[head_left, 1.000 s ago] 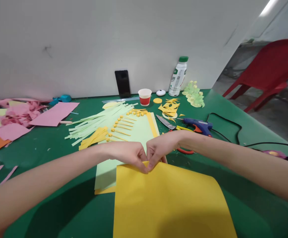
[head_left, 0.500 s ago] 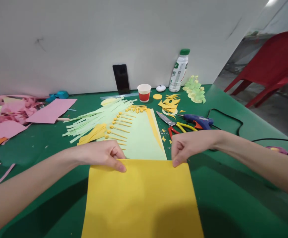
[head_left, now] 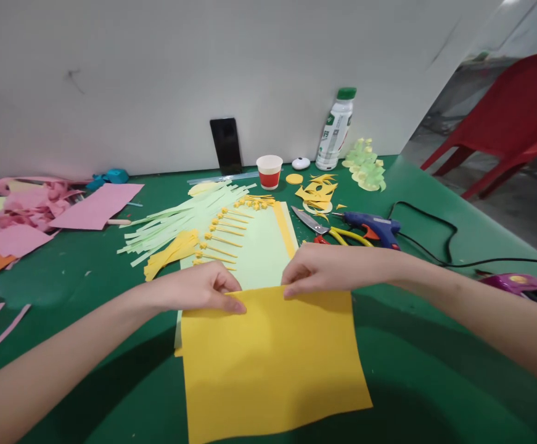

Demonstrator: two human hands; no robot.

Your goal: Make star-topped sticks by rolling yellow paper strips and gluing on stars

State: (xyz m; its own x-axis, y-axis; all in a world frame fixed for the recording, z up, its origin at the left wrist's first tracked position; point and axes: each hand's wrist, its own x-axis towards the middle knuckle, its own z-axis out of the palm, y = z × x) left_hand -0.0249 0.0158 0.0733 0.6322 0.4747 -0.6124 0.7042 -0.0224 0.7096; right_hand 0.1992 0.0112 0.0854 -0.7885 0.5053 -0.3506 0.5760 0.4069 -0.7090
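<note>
A plain yellow sheet of paper [head_left: 272, 364] hangs from both hands, its far edge pinched between thumbs and fingers. My left hand [head_left: 203, 288] grips that edge left of centre, thumb on top. Right of centre, my right hand [head_left: 321, 271] is closed on the same edge. Behind the yellow sheet lies a pale green sheet [head_left: 263, 246], partly covered by it. Several thin yellow stems with knobbed tips [head_left: 222, 239] rest in a row on the green sheet. Flat yellow strips [head_left: 171, 250] lie beyond my left hand.
Scissors [head_left: 312, 221] and a blue glue gun [head_left: 372, 225] with a black cord lie beyond my right hand. A paper cup [head_left: 269, 172], a phone [head_left: 225, 147] and a bottle [head_left: 336, 132] stand along the wall. Pink paper scraps [head_left: 37, 206] heap at the left; green strips [head_left: 180, 213] lie nearer.
My right hand has slid left along the sheet's edge, closer to my left hand. The yellow sheet has risen and shifted, so its near edge now shows.
</note>
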